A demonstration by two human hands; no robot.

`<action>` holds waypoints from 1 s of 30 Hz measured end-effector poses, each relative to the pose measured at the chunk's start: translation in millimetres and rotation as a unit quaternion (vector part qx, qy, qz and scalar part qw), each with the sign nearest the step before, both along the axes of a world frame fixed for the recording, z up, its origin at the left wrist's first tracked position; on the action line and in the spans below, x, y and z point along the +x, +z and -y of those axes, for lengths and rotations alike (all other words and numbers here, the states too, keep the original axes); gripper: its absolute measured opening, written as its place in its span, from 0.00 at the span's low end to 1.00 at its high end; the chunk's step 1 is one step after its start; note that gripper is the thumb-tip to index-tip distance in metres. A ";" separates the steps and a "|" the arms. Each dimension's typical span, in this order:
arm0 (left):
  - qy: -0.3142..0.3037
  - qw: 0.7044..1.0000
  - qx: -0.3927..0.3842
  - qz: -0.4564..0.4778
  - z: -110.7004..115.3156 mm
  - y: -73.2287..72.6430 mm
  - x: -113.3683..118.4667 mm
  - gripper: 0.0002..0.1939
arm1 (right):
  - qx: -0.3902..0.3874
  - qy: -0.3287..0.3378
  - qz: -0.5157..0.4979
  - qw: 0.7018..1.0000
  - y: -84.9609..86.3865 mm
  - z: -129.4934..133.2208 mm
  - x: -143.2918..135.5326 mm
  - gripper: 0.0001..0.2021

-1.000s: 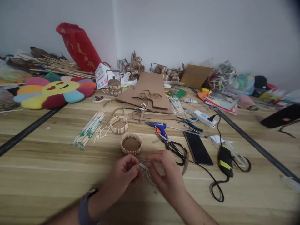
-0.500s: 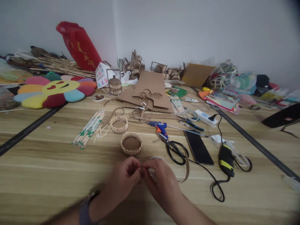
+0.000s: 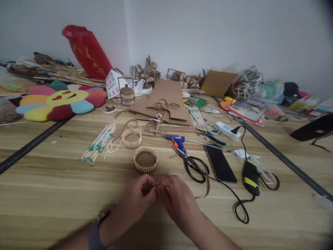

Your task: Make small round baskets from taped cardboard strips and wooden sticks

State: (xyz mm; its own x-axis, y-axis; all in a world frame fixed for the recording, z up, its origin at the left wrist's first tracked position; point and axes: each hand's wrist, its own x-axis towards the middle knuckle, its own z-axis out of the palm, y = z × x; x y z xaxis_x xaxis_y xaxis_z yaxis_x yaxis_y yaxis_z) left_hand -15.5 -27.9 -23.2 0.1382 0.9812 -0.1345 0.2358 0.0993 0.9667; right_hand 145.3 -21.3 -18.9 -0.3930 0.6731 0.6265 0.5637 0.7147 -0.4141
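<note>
The left hand and right hand meet at the fingertips low over the table, thumb and finger of each pinched together. What they pinch is mostly hidden by the fingers, but it looks to be an end of the brown strip, which curves out past the right hand, its far part bending up beside the handles of the scissors. A watch is on the left wrist. Just beyond the fingertips stands a ring of short sticks with a brown base, the near cup; a second ring is close behind it. Left of these lies a pack of sticks. The blue glue gun lies behind the scissors, and the phone lies to their right.
</note>
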 end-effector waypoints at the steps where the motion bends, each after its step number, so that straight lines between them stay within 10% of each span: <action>1: 0.000 1.000 0.001 0.000 0.0 -0.5 -0.1 0.07 | -0.001 0.001 -0.001 1.000 -0.6 -0.2 0.1 0.10; 20: -0.005 1.000 0.003 -0.019 -0.4 4.5 0.2 0.07 | 0.000 0.001 -0.021 1.000 -0.4 0.0 -2.7 0.10; 30: -0.001 1.000 -0.002 0.007 1.4 10.2 0.5 0.06 | -0.134 -0.001 -0.087 0.987 4.2 1.5 -2.2 0.06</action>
